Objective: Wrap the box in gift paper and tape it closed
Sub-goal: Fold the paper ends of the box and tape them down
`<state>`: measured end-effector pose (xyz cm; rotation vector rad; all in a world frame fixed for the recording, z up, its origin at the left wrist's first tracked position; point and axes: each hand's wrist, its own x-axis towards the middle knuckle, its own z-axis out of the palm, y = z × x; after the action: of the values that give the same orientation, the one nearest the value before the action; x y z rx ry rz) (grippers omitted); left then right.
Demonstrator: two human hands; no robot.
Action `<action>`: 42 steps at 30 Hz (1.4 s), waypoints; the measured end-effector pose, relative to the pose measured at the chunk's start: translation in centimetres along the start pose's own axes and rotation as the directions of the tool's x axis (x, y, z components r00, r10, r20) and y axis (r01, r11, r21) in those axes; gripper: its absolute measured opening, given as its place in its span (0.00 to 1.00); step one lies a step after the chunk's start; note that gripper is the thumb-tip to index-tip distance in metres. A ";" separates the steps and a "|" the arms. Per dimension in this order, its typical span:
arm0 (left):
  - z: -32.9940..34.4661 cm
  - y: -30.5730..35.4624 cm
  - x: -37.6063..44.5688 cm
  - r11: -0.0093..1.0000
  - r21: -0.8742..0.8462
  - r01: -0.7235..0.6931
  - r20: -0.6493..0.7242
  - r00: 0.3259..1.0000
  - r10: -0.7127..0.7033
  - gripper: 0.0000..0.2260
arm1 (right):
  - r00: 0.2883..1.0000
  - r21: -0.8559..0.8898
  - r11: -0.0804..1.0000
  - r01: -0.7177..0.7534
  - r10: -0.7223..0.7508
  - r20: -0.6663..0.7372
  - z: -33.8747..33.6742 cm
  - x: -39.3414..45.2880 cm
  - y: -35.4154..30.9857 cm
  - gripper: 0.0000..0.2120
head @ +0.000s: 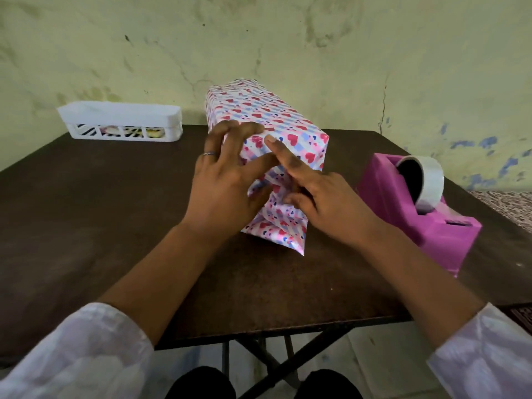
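Note:
A long box wrapped in heart-patterned gift paper [276,116] lies on the dark brown table [100,211], its near end facing me. Loose paper at that end is folded inward. My left hand [227,182] rests on the near left corner, fingers spread over the top edge and thumb pressing the fold. My right hand [319,197] presses on the same end, index finger stretched straight up onto the top and the other fingers curled against the folded paper. A pink tape dispenser [417,214] with a roll of clear tape [426,180] stands to the right of the box.
A white plastic basket [121,122] holding small items sits at the back left of the table by the wall. The table's front edge [273,326] lies near my knees, with crossed folding legs below it.

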<state>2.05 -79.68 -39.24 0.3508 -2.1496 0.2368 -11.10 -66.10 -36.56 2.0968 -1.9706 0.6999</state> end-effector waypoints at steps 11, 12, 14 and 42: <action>-0.2 0.1 0.1 1.000 -0.014 -0.001 -0.014 1.000 0.001 0.18 | 0.984 -0.121 0.985 -0.122 0.104 -0.142 1.4 0.9 -1.3 0.38; -0.3 0.1 0.1 1.000 -0.019 -0.001 -0.012 1.000 0.001 0.18 | 0.981 -0.119 0.982 -0.147 0.130 -0.141 1.5 1.0 -1.4 0.38; -0.5 0.2 0.1 1.000 -0.021 -0.003 -0.004 1.000 0.003 0.18 | 0.974 -0.128 0.974 -0.186 0.166 -0.153 1.5 1.0 -1.8 0.39; -0.9 0.1 0.0 1.000 -0.018 0.010 0.043 0.999 -0.009 0.22 | 0.697 -0.154 0.681 -0.716 0.683 -0.220 1.3 -0.5 1.6 0.49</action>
<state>2.68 -79.27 -38.71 0.3588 -2.1906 0.2062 -12.40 -66.44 -38.24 1.0616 -2.6164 0.6565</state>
